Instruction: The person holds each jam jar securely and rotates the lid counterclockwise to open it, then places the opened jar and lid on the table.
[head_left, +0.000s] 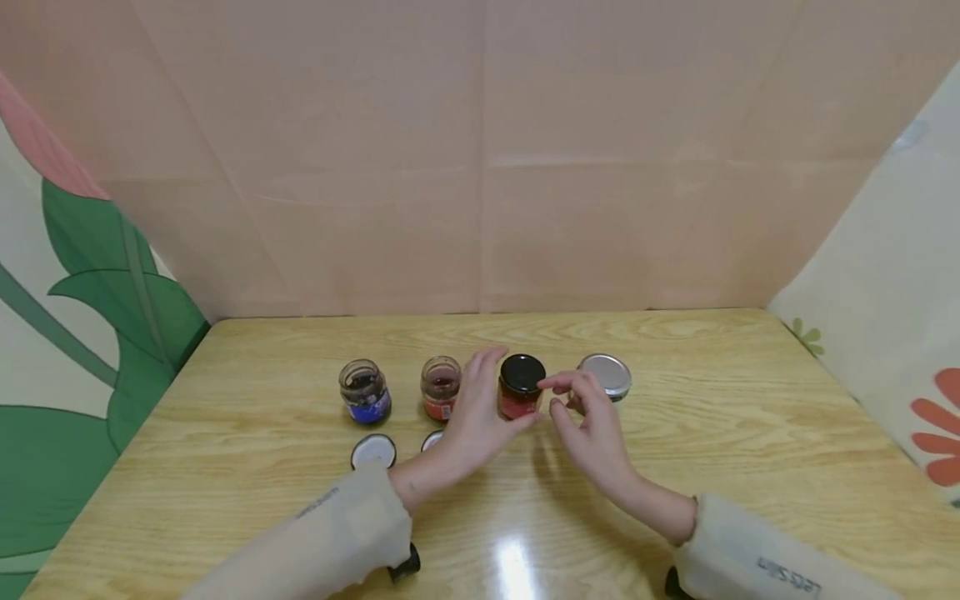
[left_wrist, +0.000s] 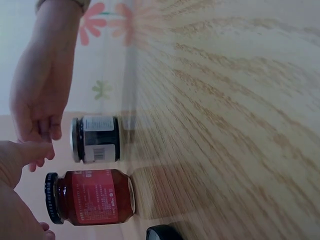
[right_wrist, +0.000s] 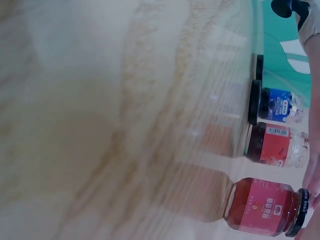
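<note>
My worktop [head_left: 712,417] is wooden. My left grip [head_left: 482,408] is wide around the capped red jar [head_left: 519,405], upright between my grips; my right grip [head_left: 596,429] is loosely spread just beside it. I can't tell whether either touches. A silver-topped jar [head_left: 606,375] stands right, two open jars [head_left: 365,396] left, loose lids [head_left: 373,451] nearer me.

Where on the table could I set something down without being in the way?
The table has bare patches right of the silver-lidded jar and left of the blue-labelled jar, each reaching the table's side edge. The middle is crowded: left grip and right grip flank the black-lidded jar, and two loose lids lie nearby.
</note>
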